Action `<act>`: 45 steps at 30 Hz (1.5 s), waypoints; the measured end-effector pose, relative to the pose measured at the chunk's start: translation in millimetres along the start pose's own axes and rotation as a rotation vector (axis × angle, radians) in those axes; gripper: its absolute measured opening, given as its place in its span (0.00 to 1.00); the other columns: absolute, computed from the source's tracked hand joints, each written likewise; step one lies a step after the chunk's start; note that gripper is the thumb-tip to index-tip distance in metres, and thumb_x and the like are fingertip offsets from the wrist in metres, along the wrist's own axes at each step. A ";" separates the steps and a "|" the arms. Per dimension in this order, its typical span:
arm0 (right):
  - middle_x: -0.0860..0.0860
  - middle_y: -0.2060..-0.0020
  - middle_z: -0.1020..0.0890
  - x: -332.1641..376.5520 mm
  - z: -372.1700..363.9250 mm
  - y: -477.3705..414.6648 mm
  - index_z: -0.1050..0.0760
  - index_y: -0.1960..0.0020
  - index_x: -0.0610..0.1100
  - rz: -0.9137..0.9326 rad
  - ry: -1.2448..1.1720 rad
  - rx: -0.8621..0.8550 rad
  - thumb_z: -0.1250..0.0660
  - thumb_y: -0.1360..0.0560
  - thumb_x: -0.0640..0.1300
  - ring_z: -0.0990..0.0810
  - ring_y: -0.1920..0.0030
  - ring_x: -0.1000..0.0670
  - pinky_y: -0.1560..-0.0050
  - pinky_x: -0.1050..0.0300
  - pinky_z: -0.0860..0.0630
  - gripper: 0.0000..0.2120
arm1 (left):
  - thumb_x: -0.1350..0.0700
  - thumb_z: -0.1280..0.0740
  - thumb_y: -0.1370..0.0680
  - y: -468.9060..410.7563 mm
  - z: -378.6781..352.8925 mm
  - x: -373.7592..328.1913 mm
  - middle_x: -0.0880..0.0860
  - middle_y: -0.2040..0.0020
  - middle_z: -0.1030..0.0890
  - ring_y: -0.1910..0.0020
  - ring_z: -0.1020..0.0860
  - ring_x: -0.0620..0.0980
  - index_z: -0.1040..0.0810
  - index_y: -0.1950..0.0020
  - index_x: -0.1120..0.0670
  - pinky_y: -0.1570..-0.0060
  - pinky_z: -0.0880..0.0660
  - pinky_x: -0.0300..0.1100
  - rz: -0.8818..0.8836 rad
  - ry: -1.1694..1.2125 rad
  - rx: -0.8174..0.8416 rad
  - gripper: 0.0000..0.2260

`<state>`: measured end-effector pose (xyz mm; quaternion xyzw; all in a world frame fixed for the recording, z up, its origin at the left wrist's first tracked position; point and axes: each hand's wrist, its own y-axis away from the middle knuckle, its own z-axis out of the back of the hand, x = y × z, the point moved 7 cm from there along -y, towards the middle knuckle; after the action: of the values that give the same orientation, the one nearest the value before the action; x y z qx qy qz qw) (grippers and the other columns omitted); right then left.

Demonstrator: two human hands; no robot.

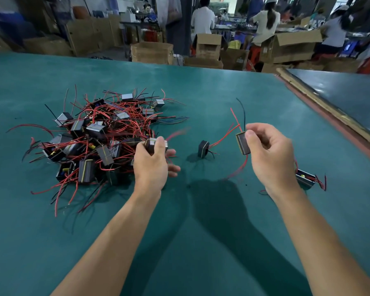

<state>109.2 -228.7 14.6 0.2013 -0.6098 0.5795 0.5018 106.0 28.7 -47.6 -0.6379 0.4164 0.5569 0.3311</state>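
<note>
A: Here, at a green worktop (222, 92), what do the two hands hold?

B: The left hand (152, 165) grips a small wired transformer (153, 144) between the thumb and curled upper fingers. The lower fingers hang loose beneath it. The part sits at the top of the hand, at the near right edge of the pile of transformers (94, 137).

A: And the right?

B: The right hand (269, 150) pinches a second transformer (242, 144) by its edge, thumb in front and fingers curled behind. It juts from the hand's left side, raised above the worktop, with red and black leads (235, 116) rising from it.

A: Anything loose?

B: A third transformer (203, 148) stands on the worktop between the hands, touching neither. A fourth transformer (305, 178) lies just beside the right wrist. Cardboard boxes (151, 52) and workers (203, 20) fill the background.
</note>
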 end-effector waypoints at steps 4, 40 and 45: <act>0.65 0.67 0.23 -12.8 -21.3 5.6 0.22 0.46 0.47 -0.066 0.110 0.180 0.41 0.19 0.46 0.25 0.68 0.58 0.60 0.54 0.20 0.09 | 0.51 0.41 0.17 2.1 -6.9 5.9 0.54 0.70 0.19 0.82 0.28 0.49 0.28 0.55 0.56 0.82 0.30 0.38 0.021 -0.093 0.076 0.11; 0.50 0.66 0.14 -18.0 6.6 -4.4 0.21 0.53 0.46 -0.345 -0.027 0.093 0.35 0.21 0.46 0.24 0.75 0.54 0.81 0.63 0.36 0.06 | 0.42 0.31 0.34 40.1 -41.0 5.6 0.47 0.76 0.27 0.70 0.27 0.50 0.25 0.70 0.49 0.64 0.29 0.41 -0.299 -1.093 0.362 0.12; 0.53 0.62 0.15 9.3 4.2 -2.0 0.22 0.52 0.53 0.070 0.136 0.164 0.32 0.24 0.45 0.19 0.64 0.51 0.60 0.58 0.22 0.03 | 0.46 0.29 0.34 33.6 -34.6 2.7 0.46 0.69 0.21 0.64 0.22 0.47 0.22 0.67 0.48 0.64 0.31 0.38 -0.283 -1.115 0.348 0.08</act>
<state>105.4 -229.9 24.3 0.1806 -0.5315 0.6571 0.5030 90.9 -17.0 -43.3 -0.2353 0.1759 0.6817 0.6701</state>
